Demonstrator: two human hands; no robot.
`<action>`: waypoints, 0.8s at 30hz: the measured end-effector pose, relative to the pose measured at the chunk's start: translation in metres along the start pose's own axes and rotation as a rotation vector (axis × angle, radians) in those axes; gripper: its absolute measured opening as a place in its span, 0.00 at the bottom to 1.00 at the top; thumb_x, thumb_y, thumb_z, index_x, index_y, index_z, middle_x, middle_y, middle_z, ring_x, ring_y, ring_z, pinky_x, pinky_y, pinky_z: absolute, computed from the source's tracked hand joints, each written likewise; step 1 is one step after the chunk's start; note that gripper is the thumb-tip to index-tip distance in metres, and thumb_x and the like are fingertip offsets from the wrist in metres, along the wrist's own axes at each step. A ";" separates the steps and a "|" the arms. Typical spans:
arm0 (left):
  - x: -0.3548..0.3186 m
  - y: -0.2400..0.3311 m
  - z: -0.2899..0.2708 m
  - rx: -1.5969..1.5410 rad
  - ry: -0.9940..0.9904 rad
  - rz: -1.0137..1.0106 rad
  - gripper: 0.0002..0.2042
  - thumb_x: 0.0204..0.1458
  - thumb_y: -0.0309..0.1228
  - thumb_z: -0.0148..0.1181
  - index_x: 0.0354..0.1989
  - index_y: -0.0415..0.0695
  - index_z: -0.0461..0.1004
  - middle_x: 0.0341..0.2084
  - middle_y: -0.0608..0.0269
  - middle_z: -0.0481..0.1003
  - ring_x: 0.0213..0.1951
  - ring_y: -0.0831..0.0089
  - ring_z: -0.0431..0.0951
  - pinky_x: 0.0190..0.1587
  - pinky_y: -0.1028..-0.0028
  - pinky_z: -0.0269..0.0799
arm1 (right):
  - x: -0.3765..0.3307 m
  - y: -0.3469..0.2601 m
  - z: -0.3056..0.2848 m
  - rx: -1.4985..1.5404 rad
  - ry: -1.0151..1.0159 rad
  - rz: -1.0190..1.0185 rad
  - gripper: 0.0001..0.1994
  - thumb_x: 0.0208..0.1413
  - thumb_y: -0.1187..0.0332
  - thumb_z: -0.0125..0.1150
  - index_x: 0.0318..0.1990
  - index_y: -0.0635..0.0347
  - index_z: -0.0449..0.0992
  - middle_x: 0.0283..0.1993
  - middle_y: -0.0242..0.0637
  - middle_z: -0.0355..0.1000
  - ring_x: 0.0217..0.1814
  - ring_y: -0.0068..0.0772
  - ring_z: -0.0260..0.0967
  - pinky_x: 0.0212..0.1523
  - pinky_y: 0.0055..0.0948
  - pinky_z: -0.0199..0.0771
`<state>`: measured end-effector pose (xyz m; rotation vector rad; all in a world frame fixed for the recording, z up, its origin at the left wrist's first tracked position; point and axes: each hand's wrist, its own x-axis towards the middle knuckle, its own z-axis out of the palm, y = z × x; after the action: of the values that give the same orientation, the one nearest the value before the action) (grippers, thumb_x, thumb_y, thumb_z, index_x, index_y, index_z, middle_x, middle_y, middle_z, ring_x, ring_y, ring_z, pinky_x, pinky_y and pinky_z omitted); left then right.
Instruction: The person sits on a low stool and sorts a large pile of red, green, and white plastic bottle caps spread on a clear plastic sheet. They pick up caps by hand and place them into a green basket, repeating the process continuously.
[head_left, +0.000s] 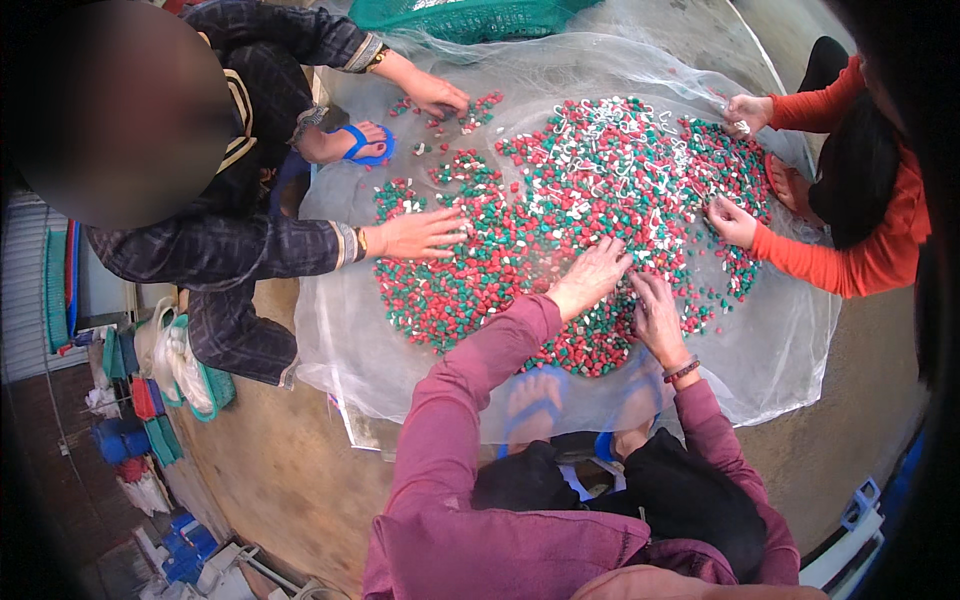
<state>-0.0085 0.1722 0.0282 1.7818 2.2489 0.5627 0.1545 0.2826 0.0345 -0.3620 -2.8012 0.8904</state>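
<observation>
A wide pile of small red, green and white pieces (450,300) lies on a sheer white mesh cloth (770,360). At the pile's middle, my left hand (588,277) rests over the pieces, its fingers slightly bent and apart. Close by on its right, my right hand (659,320) reaches into the near edge of the pile, fingers loosely spread. A beaded bracelet (682,370) circles my right wrist. I make out no piece held in either hand. White hook-shaped pieces (595,130) are scattered thickly over the far right part of the pile.
On the left, a person in dark clothes has one hand (420,235) over the pile and another (435,95) farther back. A person in orange sleeves works from the right, hands (733,222) at the pile's edge. A green basket (470,18) stands behind; crates (205,385) sit left.
</observation>
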 end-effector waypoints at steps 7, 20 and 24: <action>-0.016 0.008 0.028 -0.077 -0.062 -0.187 0.11 0.53 0.22 0.50 0.45 0.38 0.68 0.42 0.41 0.70 0.46 0.45 0.73 0.46 0.53 0.74 | -0.019 0.036 -0.004 -0.108 -0.183 0.306 0.34 0.52 0.74 0.58 0.68 0.55 0.53 0.47 0.54 0.66 0.49 0.56 0.67 0.47 0.46 0.71; -0.060 -0.022 -0.014 -0.651 -0.010 -0.419 0.10 0.47 0.24 0.57 0.40 0.42 0.73 0.31 0.61 0.75 0.33 0.72 0.76 0.36 0.71 0.73 | -0.007 0.007 -0.002 0.285 -0.118 0.152 0.15 0.63 0.70 0.50 0.56 0.60 0.67 0.44 0.44 0.73 0.45 0.46 0.71 0.48 0.37 0.70; -0.061 -0.032 -0.020 -1.330 -0.136 -0.744 0.17 0.50 0.22 0.57 0.50 0.43 0.67 0.34 0.63 0.72 0.35 0.76 0.75 0.34 0.77 0.73 | -0.001 -0.003 0.001 0.194 0.012 0.028 0.19 0.63 0.71 0.49 0.62 0.57 0.64 0.41 0.41 0.74 0.41 0.40 0.72 0.46 0.32 0.72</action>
<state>-0.0302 0.1043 0.0284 0.2975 1.4966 1.2388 0.1548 0.2793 0.0356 -0.3755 -2.6748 1.1501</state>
